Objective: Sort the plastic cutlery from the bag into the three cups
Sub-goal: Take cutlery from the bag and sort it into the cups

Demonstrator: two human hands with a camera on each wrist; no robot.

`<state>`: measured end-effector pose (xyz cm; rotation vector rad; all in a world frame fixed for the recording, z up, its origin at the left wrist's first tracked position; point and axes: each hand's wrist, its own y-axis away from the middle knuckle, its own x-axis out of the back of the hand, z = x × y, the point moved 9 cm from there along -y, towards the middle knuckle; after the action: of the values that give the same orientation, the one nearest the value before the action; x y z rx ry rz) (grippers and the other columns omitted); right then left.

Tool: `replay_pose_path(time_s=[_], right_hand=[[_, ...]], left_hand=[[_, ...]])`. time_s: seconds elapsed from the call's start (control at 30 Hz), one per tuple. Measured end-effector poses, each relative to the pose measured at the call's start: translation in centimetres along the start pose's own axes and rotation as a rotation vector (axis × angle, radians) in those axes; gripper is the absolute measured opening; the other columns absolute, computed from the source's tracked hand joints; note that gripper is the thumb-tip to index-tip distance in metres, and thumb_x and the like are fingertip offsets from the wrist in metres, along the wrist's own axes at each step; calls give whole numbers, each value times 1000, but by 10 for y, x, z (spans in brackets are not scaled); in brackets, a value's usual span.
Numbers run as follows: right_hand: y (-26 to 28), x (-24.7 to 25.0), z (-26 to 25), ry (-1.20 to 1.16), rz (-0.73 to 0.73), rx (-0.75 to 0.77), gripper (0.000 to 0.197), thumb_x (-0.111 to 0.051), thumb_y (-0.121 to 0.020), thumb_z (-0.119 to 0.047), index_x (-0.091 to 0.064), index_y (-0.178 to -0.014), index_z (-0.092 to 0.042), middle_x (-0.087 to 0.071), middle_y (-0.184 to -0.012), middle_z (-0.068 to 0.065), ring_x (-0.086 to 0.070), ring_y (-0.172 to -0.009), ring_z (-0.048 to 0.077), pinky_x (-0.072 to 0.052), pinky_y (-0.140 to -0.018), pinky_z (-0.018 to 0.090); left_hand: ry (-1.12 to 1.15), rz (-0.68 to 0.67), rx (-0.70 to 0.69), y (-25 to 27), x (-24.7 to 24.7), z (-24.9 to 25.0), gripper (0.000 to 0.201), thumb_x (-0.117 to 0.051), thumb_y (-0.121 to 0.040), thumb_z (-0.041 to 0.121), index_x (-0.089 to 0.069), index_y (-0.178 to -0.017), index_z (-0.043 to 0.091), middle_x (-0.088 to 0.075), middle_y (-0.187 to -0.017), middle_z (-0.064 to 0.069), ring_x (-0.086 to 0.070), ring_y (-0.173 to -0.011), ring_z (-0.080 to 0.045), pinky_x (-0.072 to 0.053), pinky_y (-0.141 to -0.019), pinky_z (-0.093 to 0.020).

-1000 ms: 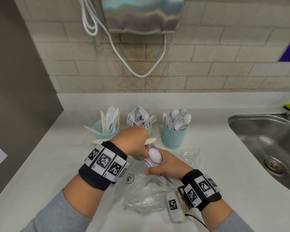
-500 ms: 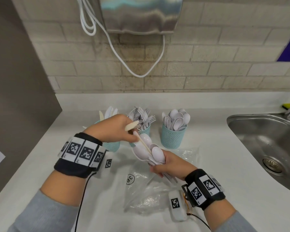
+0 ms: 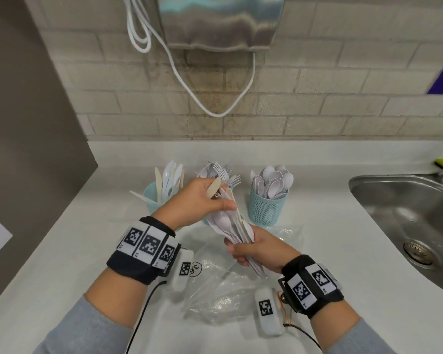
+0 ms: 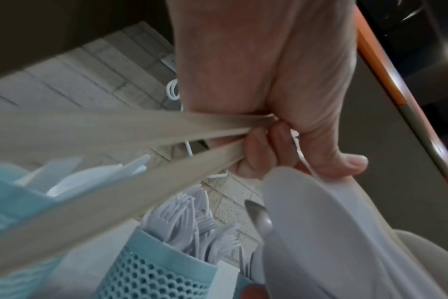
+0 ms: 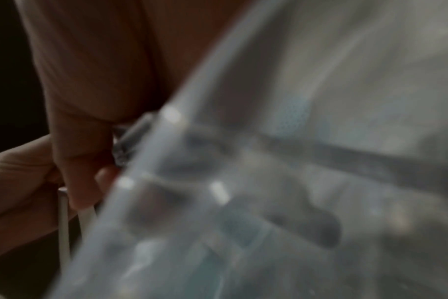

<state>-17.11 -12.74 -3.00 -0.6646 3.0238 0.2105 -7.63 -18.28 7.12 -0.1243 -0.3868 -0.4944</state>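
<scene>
My right hand grips a bundle of white spoons by their handles above the clear plastic bag. My left hand holds a beige knife and pinches the top of a second beige knife that still runs down into the bundle. In the left wrist view both beige knives meet in my curled left hand. Three teal cups stand behind: knives cup, forks cup mostly hidden by my left hand, spoons cup. The right wrist view is blurred; my right hand wraps the handles.
A steel sink lies to the right, with a tap at its far edge. A brick wall with a metal dispenser and a hanging white cable rises behind the cups. A dark panel bounds the counter on the left.
My left hand drew a beige knife up and left out of the bundle, then came back and now pinches a second beige knife. My right hand has kept gripping the bundle.
</scene>
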Motion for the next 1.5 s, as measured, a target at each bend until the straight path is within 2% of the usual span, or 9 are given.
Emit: replay_pose_path(time_s=[0.1, 0.27, 0.47, 0.73, 0.87, 1.0, 1.13, 1.33, 1.5], right_hand=[[0, -3, 0, -86, -18, 6, 15, -63, -81, -7, -51, -91, -7, -50, -73, 3, -44, -55, 12, -39, -52, 25], [1, -9, -1, -196, -59, 2, 15, -58, -85, -3, -49, -95, -8, -51, -69, -2, -43, -52, 11, -38, -50, 23], [1, -10, 4, -219, -24, -15, 11, -59, -84, -5, -53, -92, -10, -49, -70, -1, -41, -51, 10, -36, -47, 22], [4, 9, -3, -108, 164, 28, 25, -72, -75, -7, -47, -73, -12, -39, -56, 2, -31, -42, 12, -27, -41, 22], [8, 16, -17, -15, 274, 113, 25, -72, -78, 1, -51, -72, -10, -46, -50, -3, -37, -40, 12, -32, -43, 25], [12, 18, -39, 275, 395, 234, 41, -71, -80, 1, -62, -111, -23, -65, -83, -18, -60, -71, -5, -43, -68, 10], [17, 21, -52, 437, 517, 347, 52, -70, -77, 4, -53, -100, -39, -61, -90, -39, -57, -84, -13, -41, -73, 3], [20, 23, -59, 385, 583, 413, 38, -73, -76, 3, -55, -80, -31, -61, -70, -22, -54, -67, -5, -40, -63, 7], [15, 24, -54, 206, 486, 328, 16, -70, -82, -3, -62, -88, -15, -60, -59, -15, -53, -55, -1, -45, -57, 13]], left_hand=[[66, -37, -36, 0, -4, 11, 36, -78, -72, 19, -65, -96, -3, -70, -99, -24, -66, -97, -36, -51, -93, -48], [166, -81, -189, 4, -7, 37, 14, -59, -89, 8, -49, -92, -1, -74, -83, -7, -68, -76, -9, -50, -68, -20], [384, 312, -335, -4, 42, 41, 16, -40, -99, 14, -46, -88, 5, -60, -65, 9, -47, -52, -3, -35, -50, -13], [743, 646, -371, 4, 99, 27, 17, -37, -101, 20, -47, -88, 20, -52, -57, 11, -39, -56, -7, -32, -61, -21], [857, 639, -350, 4, 99, 17, 17, -37, -101, 21, -48, -87, 19, -48, -54, 9, -38, -51, -7, -33, -56, -22], [951, 582, -369, 2, 91, 11, 16, -38, -100, 20, -49, -88, 18, -42, -60, 5, -40, -54, -8, -34, -54, -21], [872, 498, -346, 0, 78, 13, 13, -37, -101, 23, -46, -92, 20, -43, -60, 5, -41, -48, -13, -33, -44, -22], [578, 437, -215, 3, 47, 14, 10, -54, -93, 21, -60, -85, 23, -38, -51, 8, -27, -37, -7, -24, -39, -18], [294, 247, -165, 10, 13, 19, 5, -65, -85, 14, -68, -82, 15, -52, -46, 14, -41, -41, 0, -34, -44, -11]])
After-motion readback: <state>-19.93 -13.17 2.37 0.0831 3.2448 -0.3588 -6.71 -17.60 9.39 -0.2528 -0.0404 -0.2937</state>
